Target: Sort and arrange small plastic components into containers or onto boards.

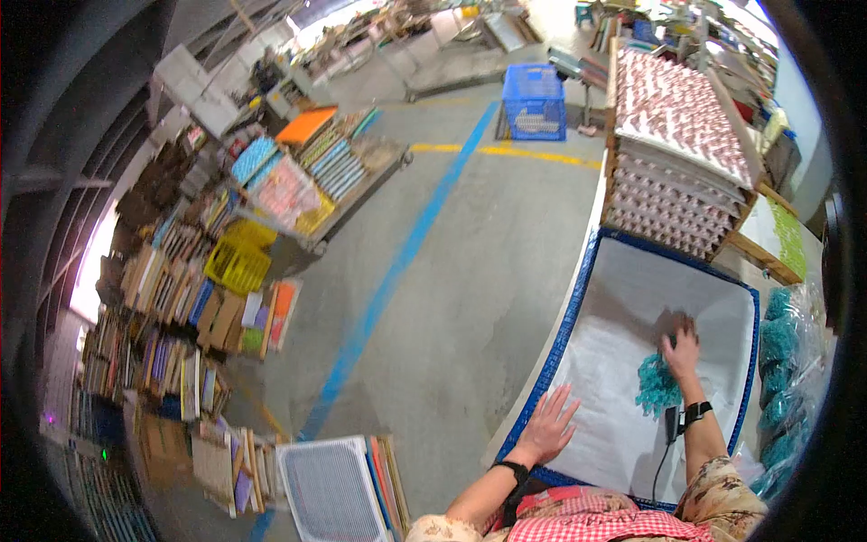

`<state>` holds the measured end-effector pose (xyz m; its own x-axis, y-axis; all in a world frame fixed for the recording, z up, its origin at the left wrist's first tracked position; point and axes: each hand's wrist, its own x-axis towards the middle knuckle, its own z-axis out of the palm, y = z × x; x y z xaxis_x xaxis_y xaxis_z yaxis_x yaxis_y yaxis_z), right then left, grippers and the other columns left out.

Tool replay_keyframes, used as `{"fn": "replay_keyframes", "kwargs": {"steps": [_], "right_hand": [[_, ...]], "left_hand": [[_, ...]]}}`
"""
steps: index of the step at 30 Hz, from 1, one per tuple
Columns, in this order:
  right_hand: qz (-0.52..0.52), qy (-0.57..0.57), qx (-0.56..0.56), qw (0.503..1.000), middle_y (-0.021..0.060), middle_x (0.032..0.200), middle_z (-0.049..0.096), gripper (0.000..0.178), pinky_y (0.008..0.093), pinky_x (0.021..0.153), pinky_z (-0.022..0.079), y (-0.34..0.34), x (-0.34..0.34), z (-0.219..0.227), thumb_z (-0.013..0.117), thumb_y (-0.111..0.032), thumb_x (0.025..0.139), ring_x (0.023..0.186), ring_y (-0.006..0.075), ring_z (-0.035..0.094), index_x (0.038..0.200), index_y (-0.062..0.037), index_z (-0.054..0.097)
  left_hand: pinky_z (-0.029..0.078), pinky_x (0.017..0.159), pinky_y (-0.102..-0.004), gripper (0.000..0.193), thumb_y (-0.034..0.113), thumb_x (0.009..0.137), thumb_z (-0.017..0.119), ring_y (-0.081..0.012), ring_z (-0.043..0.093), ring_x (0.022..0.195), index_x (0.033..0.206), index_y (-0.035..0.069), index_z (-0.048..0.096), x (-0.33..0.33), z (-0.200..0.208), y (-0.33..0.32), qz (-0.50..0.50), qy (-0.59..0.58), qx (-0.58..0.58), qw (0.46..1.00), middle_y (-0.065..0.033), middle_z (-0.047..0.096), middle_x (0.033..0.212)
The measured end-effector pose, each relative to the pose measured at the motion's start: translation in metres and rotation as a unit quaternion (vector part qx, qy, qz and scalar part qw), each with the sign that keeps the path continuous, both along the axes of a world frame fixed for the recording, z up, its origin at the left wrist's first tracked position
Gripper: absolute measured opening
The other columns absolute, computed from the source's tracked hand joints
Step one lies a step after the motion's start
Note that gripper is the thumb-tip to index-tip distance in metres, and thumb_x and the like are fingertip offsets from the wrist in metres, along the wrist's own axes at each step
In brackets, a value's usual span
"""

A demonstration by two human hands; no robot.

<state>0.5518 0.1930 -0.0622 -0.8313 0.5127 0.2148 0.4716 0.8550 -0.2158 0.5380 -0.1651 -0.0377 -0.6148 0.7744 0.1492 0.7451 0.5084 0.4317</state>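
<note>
Left hand (548, 425) open, fingers spread, palm flat on the white liner (632, 298) at the crate's (569, 330) 7 o'clock corner, holding nothing

Right hand (682, 350) reaches deeper into the crate, roughly its centre-right, palm down with fingers loosely curled on the liner; it touches the top of a teal bundle (657, 387) lying at the hand's 7 o'clock. Can't tell if it actually grips the bundle or just rests against it

Both wrists wear black bands; a black cable (666, 443) hangs off the right wrist toward 6 o'clock

Crate is blue mesh, lined white, sits at the counter edge directly in front of the person. Only the teal bundle shows inside it

At 3 o'clock of the crate: clear bags of more teal stuff (781, 361), stacked along the right rim of the view

At 12 o'clock of the crate: tall stack of pink-and-white patterned trays (673, 154) in a wooden frame

At 1 o'clock, well apart: a green-speckled sheet (787, 237) on a wooden pallet

Floor (470, 253) is grey concrete with a blue line (397, 271) running from 7 to 12 o'clock and a yellow line crossing it near the top. Blue basket (535, 101) stands on the floor at 12 o'clock, far off

At 9 to 10 o'clock: yellow crate (237, 262) and rows of coloured flat stock on a cart and shelves

At 6 o'clock by the left forearm: white mesh panel (327, 488)
</note>
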Motion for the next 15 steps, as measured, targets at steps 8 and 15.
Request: {"fn": "replay_keyframes", "kwargs": {"steps": [8, 15], "right_hand": [[0.057, 0.071, -0.119, 0.989, 0.0199, 0.134, 0.047, 0.042, 0.0418, 0.102, 0.039, -0.021, 0.05, -0.014, 0.063, -0.016, 0.08, 0.124, 0.0384, 0.044, 0.12, -0.0058, 0.057], [0.063, 0.109, -0.119, 0.985, 0.0171, 0.124, 0.052, 0.042, 0.0434, 0.093, 0.044, -0.032, 0.037, 0.026, 0.065, -0.02, 0.078, 0.115, 0.0353, 0.049, 0.117, -0.0085, 0.058]], "left_hand": [[0.019, 0.113, -0.0468, 0.054, 0.033, 0.09, 0.053, -0.03, 0.024, 0.14, 0.139, 0.014, 0.043, 0.0, 0.002, -0.002, 0.001, -0.002, -0.052, 0.999, -0.0182, 0.028, 0.149], [0.019, 0.112, -0.0472, 0.055, 0.035, 0.089, 0.053, -0.0302, 0.025, 0.14, 0.138, 0.014, 0.043, -0.002, -0.001, 0.0, -0.001, 0.015, -0.057, 0.998, -0.0189, 0.029, 0.149]]}}
